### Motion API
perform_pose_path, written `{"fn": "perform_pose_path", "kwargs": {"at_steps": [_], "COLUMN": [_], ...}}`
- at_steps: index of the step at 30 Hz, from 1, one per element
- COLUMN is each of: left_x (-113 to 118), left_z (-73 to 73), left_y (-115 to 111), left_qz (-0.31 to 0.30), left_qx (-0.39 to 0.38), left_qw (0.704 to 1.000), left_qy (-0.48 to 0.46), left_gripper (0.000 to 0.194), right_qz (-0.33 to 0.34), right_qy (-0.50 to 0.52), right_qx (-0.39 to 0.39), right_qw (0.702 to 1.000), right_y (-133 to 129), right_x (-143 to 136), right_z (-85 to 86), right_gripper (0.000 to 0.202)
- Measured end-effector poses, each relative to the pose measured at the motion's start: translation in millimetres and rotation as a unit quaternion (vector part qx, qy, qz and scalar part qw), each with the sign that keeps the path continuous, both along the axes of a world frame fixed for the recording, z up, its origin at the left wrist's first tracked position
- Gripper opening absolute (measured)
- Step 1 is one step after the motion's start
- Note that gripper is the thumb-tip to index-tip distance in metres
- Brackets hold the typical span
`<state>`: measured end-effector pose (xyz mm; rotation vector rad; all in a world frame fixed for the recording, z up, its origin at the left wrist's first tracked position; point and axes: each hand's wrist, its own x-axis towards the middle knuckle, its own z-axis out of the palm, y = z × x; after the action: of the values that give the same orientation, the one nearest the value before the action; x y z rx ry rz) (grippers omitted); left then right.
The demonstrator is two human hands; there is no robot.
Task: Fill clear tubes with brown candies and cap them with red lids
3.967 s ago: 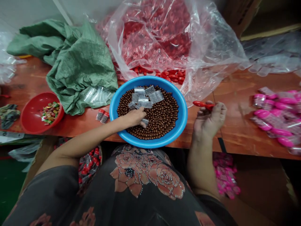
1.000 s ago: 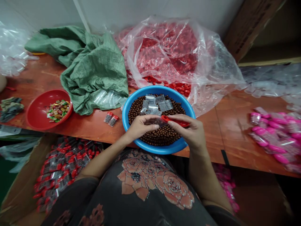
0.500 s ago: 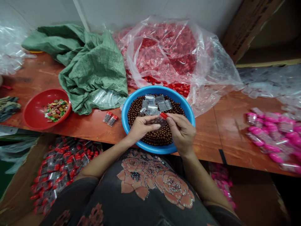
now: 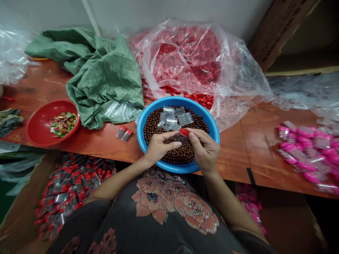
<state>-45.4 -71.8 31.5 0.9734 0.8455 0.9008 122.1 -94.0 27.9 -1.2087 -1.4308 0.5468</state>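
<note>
Over the blue basin (image 4: 141, 141), my left hand (image 4: 159, 148) pinches a small clear container (image 4: 178, 140) between thumb and fingers. My right hand (image 4: 205, 150) grips the red cap (image 4: 184, 132) at the container's upper right end. The cap sits at the container's mouth; how firmly cannot be seen. Below my hands, the basin holds brown beads (image 4: 178, 155), with several empty clear containers (image 4: 169, 114) lying on top of them. Two filled, red-capped containers (image 4: 124, 133) lie on the table left of the basin.
A red bowl (image 4: 35, 128) of wrapped sweets and a green sack (image 4: 106, 81) are on the left. Behind the basin lies a clear bag of red caps (image 4: 190, 53). Pink-capped containers (image 4: 307, 148) lie at right. A box of red-capped containers (image 4: 71, 187) is below the table.
The red cap and container have tilted slightly, and the cap shows more between my hands. Both hands have shifted only a little.
</note>
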Motion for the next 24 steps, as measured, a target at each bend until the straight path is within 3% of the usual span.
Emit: {"fn": "perform_pose_path", "kwargs": {"at_steps": [3, 6, 9, 11, 13, 16, 20, 24], "left_x": [2, 0, -5, -8, -7, 0, 13, 21], "left_z": [1.0, 2.1, 5.2, 7.3, 7.6, 3.7, -1.3, 1.8], "left_y": [-3, -3, -1, 3, 8, 11, 11, 9], "left_qz": [0.002, -0.022, -0.026, -0.026, -0.018, 0.014, -0.004, -0.001], "left_qx": [0.023, 0.023, 0.017, 0.017, 0.001, -0.038, -0.114, -0.184], "left_qw": [1.000, 0.999, 1.000, 0.999, 1.000, 0.999, 0.993, 0.982], "left_qy": [0.014, 0.001, 0.001, 0.008, 0.007, -0.002, -0.004, -0.035], "left_gripper": [0.046, 0.046, 0.046, 0.043, 0.039, 0.055, 0.068, 0.052], "right_qz": [-0.005, 0.084, 0.148, 0.146, 0.122, 0.111, 0.135, 0.115], "right_qy": [-0.018, -0.103, -0.193, -0.232, -0.243, -0.240, -0.267, -0.321], "right_qx": [0.007, 0.036, 0.065, 0.074, 0.072, 0.065, 0.060, 0.085], "right_qw": [1.000, 0.990, 0.968, 0.959, 0.960, 0.962, 0.952, 0.936], "right_y": [-2, 2, 9, 12, 13, 12, 9, 11], "right_x": [-3, 3, 12, 16, 17, 15, 9, 6], "right_z": [0.3, -4.3, -10.4, -12.8, -13.0, -10.4, -7.1, -8.7], "right_gripper": [0.024, 0.031, 0.065, 0.086, 0.084, 0.075, 0.072, 0.072]}}
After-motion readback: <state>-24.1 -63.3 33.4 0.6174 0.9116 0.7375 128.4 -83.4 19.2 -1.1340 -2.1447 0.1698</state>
